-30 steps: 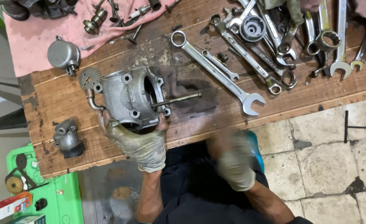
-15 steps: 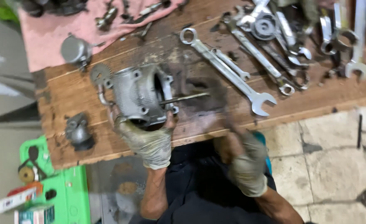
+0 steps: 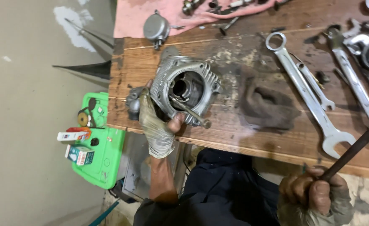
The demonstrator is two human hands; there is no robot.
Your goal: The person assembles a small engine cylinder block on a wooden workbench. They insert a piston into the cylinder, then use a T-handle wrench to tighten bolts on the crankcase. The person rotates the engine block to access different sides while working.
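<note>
Rust-brown rod (image 3: 354, 148), long and thin, runs up and to the right from the right hand (image 3: 314, 199), which sits nearest the camera at the lower right, in a grimy glove, fingers curled tight around the rod's lower end. Dark clothing of the person fills the bottom centre. Further up, the left hand (image 3: 157, 125), also in a dirty glove, grips the near left side of a grey metal engine cylinder (image 3: 184, 90), thumb pressed against its lower rim and fingers wrapped round the finned wall. This cylinder lies on its side on the worn wooden tabletop (image 3: 251, 138), bore facing the camera, with a long bolt (image 3: 190, 112) slanting out of the opening. Just left of the hand a small grey casting (image 3: 133, 100) rests at the tabletop's edge. Right of the cylinder lies a dark rag (image 3: 268, 104), then two combination wrenches (image 3: 310, 94) side by side. Beyond the tabletop's left edge, a green plastic tray (image 3: 102, 155) sits on the floor. At the far edge, a round metal cap (image 3: 156, 28) lies beside a pink cloth (image 3: 151, 14).
</note>
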